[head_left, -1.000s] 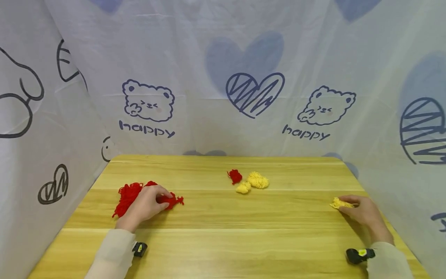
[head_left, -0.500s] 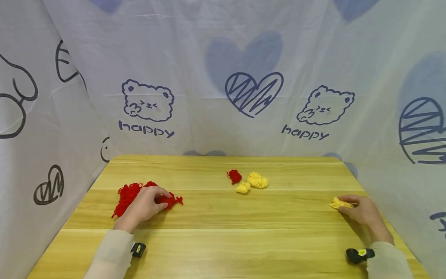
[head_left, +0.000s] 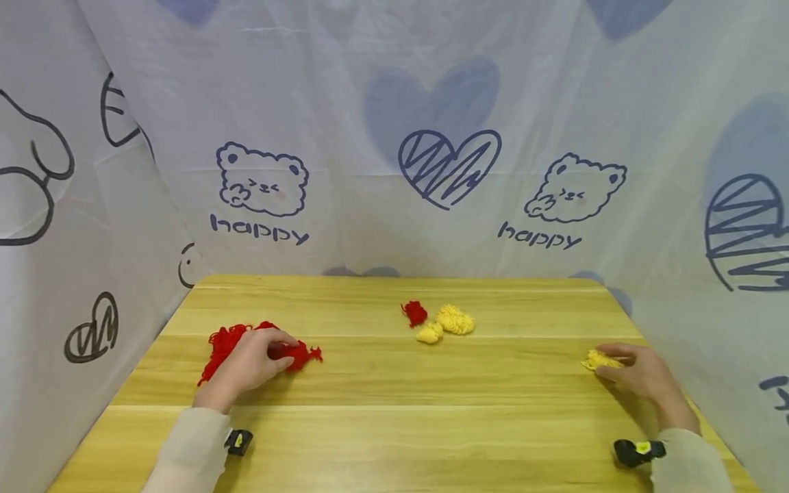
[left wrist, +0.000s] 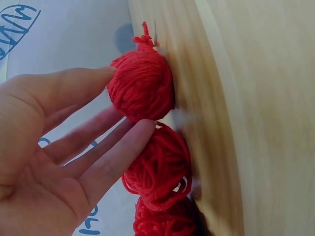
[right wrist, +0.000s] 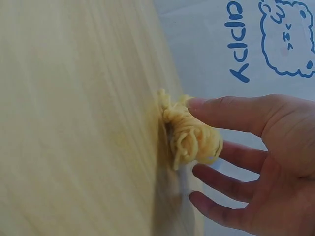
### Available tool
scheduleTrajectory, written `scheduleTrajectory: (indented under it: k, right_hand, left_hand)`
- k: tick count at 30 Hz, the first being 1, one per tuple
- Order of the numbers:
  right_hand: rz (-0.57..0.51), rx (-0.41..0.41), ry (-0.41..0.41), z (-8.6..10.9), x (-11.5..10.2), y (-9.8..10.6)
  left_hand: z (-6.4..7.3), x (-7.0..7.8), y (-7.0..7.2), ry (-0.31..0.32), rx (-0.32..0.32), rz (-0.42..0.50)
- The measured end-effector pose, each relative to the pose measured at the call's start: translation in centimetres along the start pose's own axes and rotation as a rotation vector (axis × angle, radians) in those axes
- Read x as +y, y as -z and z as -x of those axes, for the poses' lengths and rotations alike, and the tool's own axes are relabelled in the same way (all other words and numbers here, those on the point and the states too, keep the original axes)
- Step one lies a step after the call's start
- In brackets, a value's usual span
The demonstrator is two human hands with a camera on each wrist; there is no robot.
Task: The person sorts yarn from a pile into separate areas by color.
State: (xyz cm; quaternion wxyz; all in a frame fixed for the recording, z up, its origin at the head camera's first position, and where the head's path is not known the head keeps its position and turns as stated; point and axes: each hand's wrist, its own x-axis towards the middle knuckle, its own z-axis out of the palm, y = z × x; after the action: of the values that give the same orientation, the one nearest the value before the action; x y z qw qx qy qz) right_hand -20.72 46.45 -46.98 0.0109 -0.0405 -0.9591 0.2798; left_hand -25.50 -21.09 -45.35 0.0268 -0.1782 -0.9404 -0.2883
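In the head view my left hand [head_left: 253, 363] is around a small red yarn bundle [head_left: 298, 356] on the left of the table. The left wrist view shows the thumb tip at the edge of this wound bundle [left wrist: 141, 84], with the other fingers nearly straight beside and behind it. Over at the right, my right hand [head_left: 647, 376] has thumb and index on either side of a small yellow yarn bundle [head_left: 599, 360]. Seen from the right wrist, the thumb tip lies against the top of that looped bundle [right wrist: 192, 137]; the lower fingers are spread and relaxed.
More red yarn [head_left: 224, 346] is heaped beyond the left hand, partly hidden by it. Toward the back middle of the wooden table [head_left: 431, 438] lie a red bundle [head_left: 415, 313] and two yellow ones, the larger [head_left: 456, 320] touching the smaller [head_left: 429, 333]. Printed curtains [head_left: 364, 219] hang behind.
My left hand has drawn back slightly to the left, and more of the red bundle shows. At the right, thumb and index have parted a little around the yellow yarn. The middle bundles stay put.
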Motion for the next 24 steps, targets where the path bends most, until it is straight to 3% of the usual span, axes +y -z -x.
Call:
scheduleTrajectory:
  k: [7, 13, 19, 24]
  right_hand:
    - [0.055, 0.007, 0.001, 0.2, -1.3, 0.7]
    - [0.062, 0.039, 0.061, 0.5, -3.6, 1.4]
    - [0.026, 0.1, 0.161, 0.3, -6.6, 1.0]
    - [-0.032, 0.093, 0.208, -0.3, -9.0, -0.2]
  left_hand:
    - [0.1, 0.3, 0.6, 0.014, 0.019, 0.017]
    - [-0.2, 0.9, 1.0, 0.004, 0.046, 0.02]
    - [-1.2, 2.0, 0.5, -0.092, 0.068, 0.018]
    - [-2.0, 3.2, -0.5, -0.145, 0.052, 0.033]
